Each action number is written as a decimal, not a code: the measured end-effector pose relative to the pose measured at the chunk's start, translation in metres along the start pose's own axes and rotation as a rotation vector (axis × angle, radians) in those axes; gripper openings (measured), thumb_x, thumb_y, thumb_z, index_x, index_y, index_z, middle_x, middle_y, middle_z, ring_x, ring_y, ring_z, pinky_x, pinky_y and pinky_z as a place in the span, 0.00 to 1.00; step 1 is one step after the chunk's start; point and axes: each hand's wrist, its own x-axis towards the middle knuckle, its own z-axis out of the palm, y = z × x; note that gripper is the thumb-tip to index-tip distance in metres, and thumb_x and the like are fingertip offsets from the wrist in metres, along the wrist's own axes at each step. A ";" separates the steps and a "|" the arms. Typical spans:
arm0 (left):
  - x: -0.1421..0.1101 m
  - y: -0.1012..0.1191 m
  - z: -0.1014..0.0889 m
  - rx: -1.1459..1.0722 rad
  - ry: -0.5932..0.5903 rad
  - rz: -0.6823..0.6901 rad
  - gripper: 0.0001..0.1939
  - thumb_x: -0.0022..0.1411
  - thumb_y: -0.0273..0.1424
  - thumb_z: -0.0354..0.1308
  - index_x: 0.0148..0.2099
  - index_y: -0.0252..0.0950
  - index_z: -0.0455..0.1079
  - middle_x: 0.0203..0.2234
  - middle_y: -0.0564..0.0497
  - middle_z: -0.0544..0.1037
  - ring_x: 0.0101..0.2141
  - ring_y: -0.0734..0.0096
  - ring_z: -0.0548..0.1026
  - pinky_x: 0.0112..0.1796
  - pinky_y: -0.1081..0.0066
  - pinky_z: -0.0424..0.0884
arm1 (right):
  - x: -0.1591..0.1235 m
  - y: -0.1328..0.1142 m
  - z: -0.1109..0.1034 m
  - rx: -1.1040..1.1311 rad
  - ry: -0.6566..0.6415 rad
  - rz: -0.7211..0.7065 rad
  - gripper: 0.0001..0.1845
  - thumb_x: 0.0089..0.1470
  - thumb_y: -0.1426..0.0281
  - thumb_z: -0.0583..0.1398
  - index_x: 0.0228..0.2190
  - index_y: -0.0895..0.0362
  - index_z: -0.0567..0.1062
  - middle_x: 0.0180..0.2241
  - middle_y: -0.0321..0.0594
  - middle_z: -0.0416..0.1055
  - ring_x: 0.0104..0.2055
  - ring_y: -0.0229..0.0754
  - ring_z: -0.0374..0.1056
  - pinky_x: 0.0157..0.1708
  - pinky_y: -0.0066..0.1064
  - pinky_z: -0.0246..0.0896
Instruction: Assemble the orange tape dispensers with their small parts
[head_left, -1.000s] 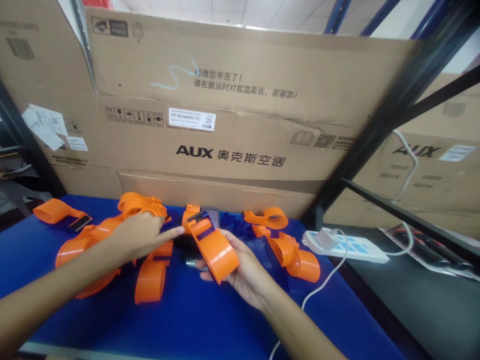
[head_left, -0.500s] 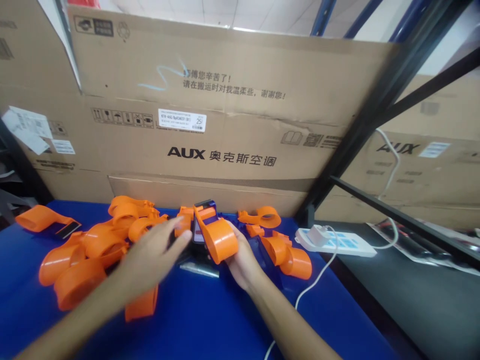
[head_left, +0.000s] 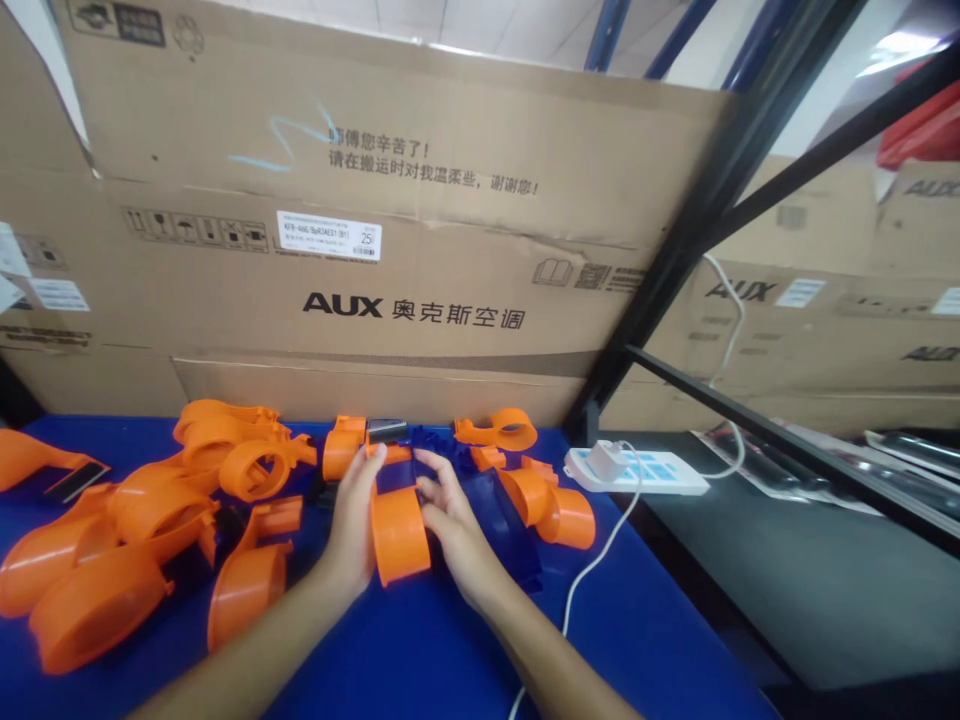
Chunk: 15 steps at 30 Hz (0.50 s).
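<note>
Apparently midway, gripped one orange dispenser (head_left: 401, 533) between left fingers (head_left: 365, 478) and right fingers (head_left: 448, 482) over the counter (head_left: 405, 655), left of the power strip (head_left: 679, 475), with a blue insert (head_left: 395, 476) seemingly fitted and more orange dispensers (head_left: 97, 612) farther left of that strip seemingly remaining.

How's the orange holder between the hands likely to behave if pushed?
The orange holder looks like thin, moulded plastic, so probably light yet fairly stiff. Its glossy surface may feel slippery. The rounded band could rock, though its projecting end might limit rolling.
</note>
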 end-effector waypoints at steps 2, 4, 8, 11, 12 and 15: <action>0.002 0.002 -0.006 0.013 0.015 0.024 0.22 0.50 0.46 0.71 0.45 0.40 0.78 0.40 0.49 0.83 0.42 0.57 0.81 0.42 0.65 0.75 | 0.002 0.000 -0.005 -0.082 0.061 -0.041 0.27 0.50 0.71 0.58 0.53 0.50 0.69 0.36 0.35 0.74 0.34 0.42 0.70 0.38 0.33 0.65; 0.002 0.004 -0.012 0.038 0.003 0.032 0.21 0.48 0.44 0.73 0.41 0.38 0.78 0.36 0.49 0.82 0.39 0.59 0.80 0.40 0.67 0.74 | 0.006 -0.001 -0.010 -0.204 0.118 -0.087 0.16 0.53 0.68 0.59 0.45 0.53 0.74 0.34 0.36 0.74 0.33 0.41 0.68 0.37 0.32 0.64; 0.003 0.006 -0.024 0.070 -0.064 0.023 0.18 0.49 0.43 0.73 0.39 0.38 0.78 0.35 0.50 0.82 0.38 0.61 0.79 0.40 0.68 0.73 | 0.011 0.001 -0.013 -0.428 0.082 -0.112 0.12 0.58 0.59 0.62 0.32 0.55 0.74 0.28 0.34 0.69 0.30 0.39 0.64 0.32 0.30 0.61; 0.005 0.002 -0.032 0.079 -0.115 -0.009 0.19 0.50 0.44 0.73 0.40 0.38 0.79 0.35 0.50 0.81 0.39 0.60 0.79 0.41 0.68 0.73 | 0.009 0.006 -0.010 -0.498 0.047 -0.112 0.18 0.62 0.55 0.59 0.28 0.55 0.70 0.23 0.32 0.64 0.25 0.37 0.60 0.27 0.28 0.57; 0.004 0.001 -0.033 0.079 -0.116 -0.019 0.19 0.50 0.44 0.73 0.40 0.38 0.79 0.34 0.49 0.81 0.38 0.60 0.78 0.40 0.68 0.73 | 0.007 0.009 -0.009 -0.514 0.048 -0.107 0.19 0.62 0.55 0.59 0.27 0.55 0.69 0.22 0.32 0.63 0.25 0.37 0.60 0.26 0.28 0.57; -0.002 0.000 -0.033 0.054 -0.105 -0.029 0.19 0.52 0.44 0.72 0.42 0.37 0.80 0.36 0.48 0.81 0.40 0.60 0.78 0.41 0.68 0.73 | 0.005 0.013 -0.007 -0.573 0.052 -0.091 0.18 0.63 0.57 0.58 0.25 0.54 0.68 0.21 0.32 0.64 0.23 0.37 0.61 0.24 0.27 0.56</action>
